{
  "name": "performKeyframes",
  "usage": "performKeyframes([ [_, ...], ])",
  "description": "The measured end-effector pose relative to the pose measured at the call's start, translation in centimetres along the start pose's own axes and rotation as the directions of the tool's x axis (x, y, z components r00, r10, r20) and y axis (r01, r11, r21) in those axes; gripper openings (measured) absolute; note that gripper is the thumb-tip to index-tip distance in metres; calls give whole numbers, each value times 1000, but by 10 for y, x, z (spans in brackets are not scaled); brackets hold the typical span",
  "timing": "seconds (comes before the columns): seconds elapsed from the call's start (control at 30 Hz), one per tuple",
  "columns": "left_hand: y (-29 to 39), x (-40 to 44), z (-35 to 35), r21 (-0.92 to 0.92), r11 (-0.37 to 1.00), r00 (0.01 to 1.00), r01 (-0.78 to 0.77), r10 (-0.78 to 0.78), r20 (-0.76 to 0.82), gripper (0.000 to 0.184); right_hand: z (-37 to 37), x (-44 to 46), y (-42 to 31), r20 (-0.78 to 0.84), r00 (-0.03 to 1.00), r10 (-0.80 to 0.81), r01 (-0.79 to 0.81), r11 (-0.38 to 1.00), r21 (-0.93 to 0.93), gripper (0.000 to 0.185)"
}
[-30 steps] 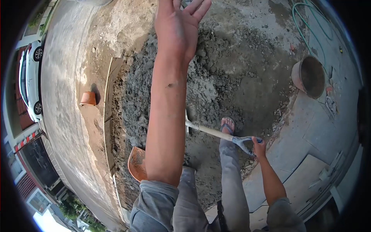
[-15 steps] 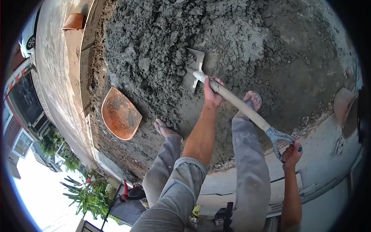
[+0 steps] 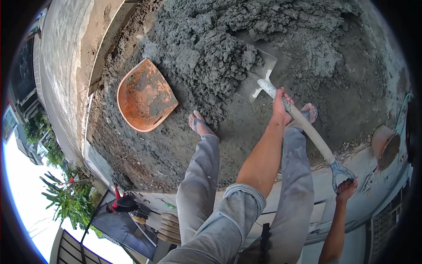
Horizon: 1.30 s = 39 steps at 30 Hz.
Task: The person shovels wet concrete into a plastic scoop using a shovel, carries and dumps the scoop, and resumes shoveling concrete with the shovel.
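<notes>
A shovel (image 3: 307, 125) slants across the view, its metal blade (image 3: 263, 72) against the heap of wet grey mortar (image 3: 211, 57). Mortar lies over the front part of the blade and hides its tip. My left hand (image 3: 281, 105) is wrapped round the wooden shaft just behind the blade socket. At the far end, my right hand (image 3: 347, 189) grips the blue-grey D-shaped handle (image 3: 340, 171). An orange scoop-shaped pan (image 3: 145, 97), smeared with mortar, rests on the ground left of the heap, apart from both hands.
My sandalled feet (image 3: 202, 124) stand at the heap's near edge. A board edging (image 3: 102, 53) borders the mixing ground on the left. A clay-coloured bucket (image 3: 386, 147) lies by the wall at right. Another person in red (image 3: 116, 200) is at lower left, near stacked wooden-looking pieces (image 3: 170, 229).
The view has shifted, so the pan and heap sit differently in it. The shovel has pushed under mortar, and more now covers its blade. Both hands keep their grip.
</notes>
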State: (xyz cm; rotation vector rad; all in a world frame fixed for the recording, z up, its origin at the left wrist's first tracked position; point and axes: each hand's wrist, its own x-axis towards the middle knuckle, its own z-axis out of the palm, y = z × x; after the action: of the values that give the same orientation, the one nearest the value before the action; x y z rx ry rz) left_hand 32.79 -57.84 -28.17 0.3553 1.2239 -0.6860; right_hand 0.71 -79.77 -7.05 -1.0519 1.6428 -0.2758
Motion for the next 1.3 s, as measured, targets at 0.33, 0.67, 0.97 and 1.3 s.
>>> performKeyframes([
  [0.33,207,-130,-38,-499,866,834,13,266,484,19,149,-148,-32,526,482,-700,822,570,5,58],
  [0.67,280,-225,-78,-465,862,727,-200,449,520,26,181,-204,-32,941,-108,-320,878,414,242,44],
  [0.97,25,-165,27,-218,962,931,167,-81,357,29,-52,-214,-99,77,997,-31,37,996,-84,46],
  [1.3,-455,-154,6,255,619,667,743,-713,-214,20,-235,-169,-156,-424,903,67,-86,996,-25,36],
])
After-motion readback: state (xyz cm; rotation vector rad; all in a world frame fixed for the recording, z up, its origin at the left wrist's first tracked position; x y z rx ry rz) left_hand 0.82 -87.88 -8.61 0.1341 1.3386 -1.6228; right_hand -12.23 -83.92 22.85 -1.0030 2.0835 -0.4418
